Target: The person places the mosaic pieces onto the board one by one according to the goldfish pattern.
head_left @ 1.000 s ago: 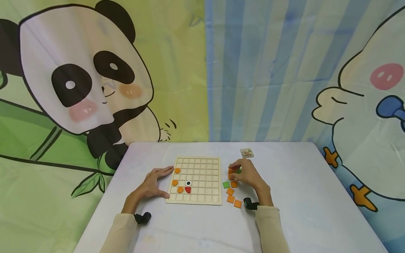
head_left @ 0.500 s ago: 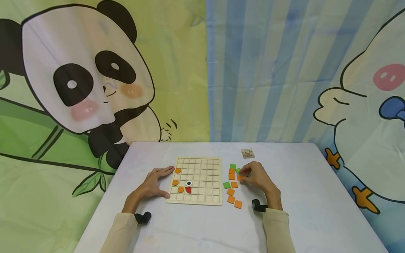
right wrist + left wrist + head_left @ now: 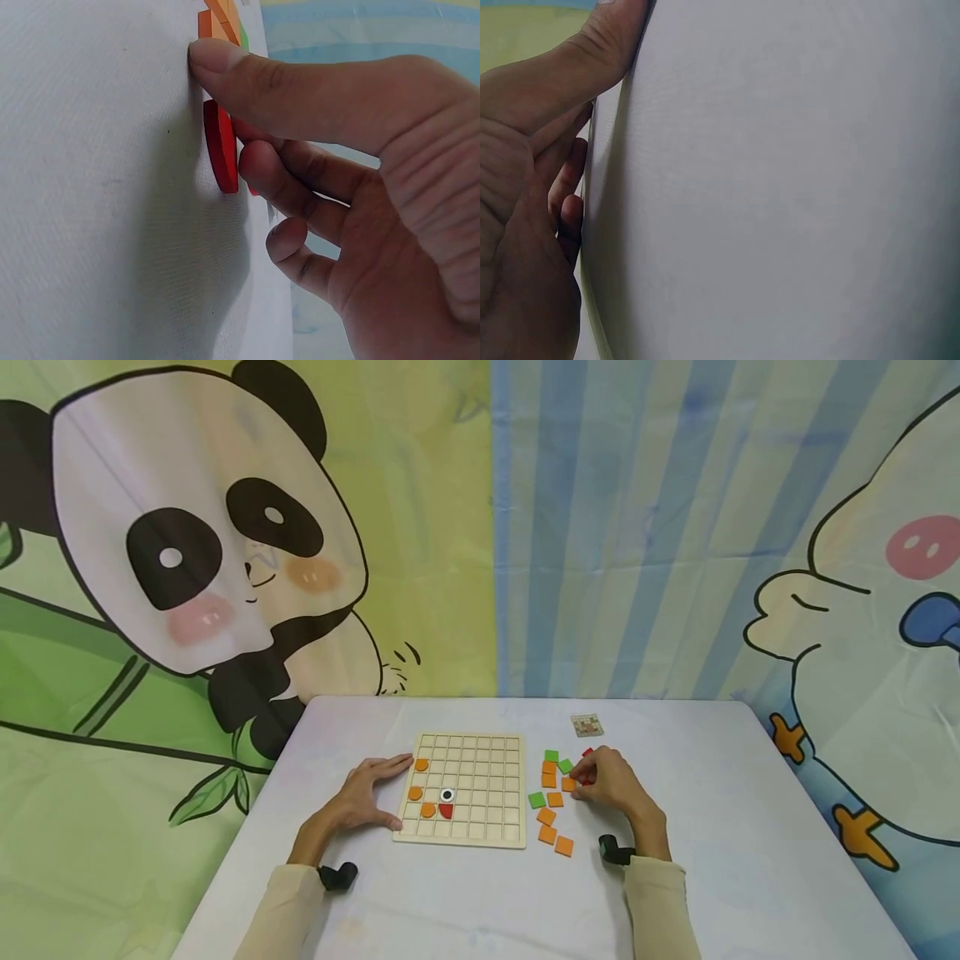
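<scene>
My left hand rests against the left side of a square wooden grid board, thumb and fingers spread apart. In the left wrist view, its fingers touch the board's edge. On the board lie three orange round pieces, a white disc with a black dot and a red quarter-circle piece. My right hand is low over loose pieces, its fingertips beside an orange square tile. A red piece lies under its curled fingers; whether they pinch anything is hidden.
Several orange square tiles and green tiles lie scattered between the board and my right hand. Another red piece shows behind that hand. A small patterned card lies near the table's far edge.
My right hand has moved right and slightly toward me, uncovering orange and green tiles. Red pieces now show around its fingers. My left hand stays at the board.
</scene>
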`<action>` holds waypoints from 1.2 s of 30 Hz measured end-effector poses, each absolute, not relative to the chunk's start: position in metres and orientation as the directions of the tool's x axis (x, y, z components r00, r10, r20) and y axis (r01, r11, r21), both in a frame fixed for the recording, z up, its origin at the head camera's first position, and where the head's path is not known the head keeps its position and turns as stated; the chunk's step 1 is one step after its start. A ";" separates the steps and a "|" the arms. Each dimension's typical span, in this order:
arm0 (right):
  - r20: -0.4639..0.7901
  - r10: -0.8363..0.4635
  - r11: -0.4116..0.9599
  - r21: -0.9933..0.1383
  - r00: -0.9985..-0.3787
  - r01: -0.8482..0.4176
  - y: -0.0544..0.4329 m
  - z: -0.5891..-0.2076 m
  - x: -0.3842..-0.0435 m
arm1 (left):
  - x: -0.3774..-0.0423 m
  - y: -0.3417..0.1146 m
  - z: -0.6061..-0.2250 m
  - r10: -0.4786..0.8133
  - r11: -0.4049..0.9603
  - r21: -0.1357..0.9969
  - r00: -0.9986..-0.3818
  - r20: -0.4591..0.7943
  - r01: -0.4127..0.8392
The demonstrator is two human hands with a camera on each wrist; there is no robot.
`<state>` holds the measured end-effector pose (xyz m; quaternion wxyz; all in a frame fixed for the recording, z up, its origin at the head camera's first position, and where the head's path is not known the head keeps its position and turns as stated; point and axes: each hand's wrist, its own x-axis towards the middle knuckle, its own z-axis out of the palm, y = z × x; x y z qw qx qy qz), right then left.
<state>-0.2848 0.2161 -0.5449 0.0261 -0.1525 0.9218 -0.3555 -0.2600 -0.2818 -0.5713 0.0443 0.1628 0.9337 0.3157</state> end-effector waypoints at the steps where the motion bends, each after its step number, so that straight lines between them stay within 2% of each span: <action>1: 0.058 -0.303 0.699 -0.665 -0.951 -0.263 0.216 -0.545 -0.285 | -0.260 -0.282 -0.572 0.332 0.747 0.605 -0.943 0.019 0.275; 12: 0.034 -0.301 0.702 -0.669 -0.953 -0.245 0.216 -0.547 -0.282 | -0.258 -0.282 -0.574 0.346 0.736 0.611 -0.938 0.029 0.291; 17: 0.069 -0.300 0.698 -0.664 -0.951 -0.268 0.215 -0.544 -0.284 | -0.259 -0.282 -0.574 0.348 0.744 0.600 -0.937 0.027 0.294; 26: 0.166 -0.355 0.615 -0.700 -0.920 -0.364 0.197 -0.539 -0.288 | -0.260 -0.281 -0.574 0.362 0.735 0.599 -0.931 0.052 0.319; 36: 0.174 -0.449 0.508 -0.757 -0.876 -0.411 0.157 -0.542 -0.295 | -0.265 -0.282 -0.574 0.346 0.742 0.604 -0.938 0.026 0.291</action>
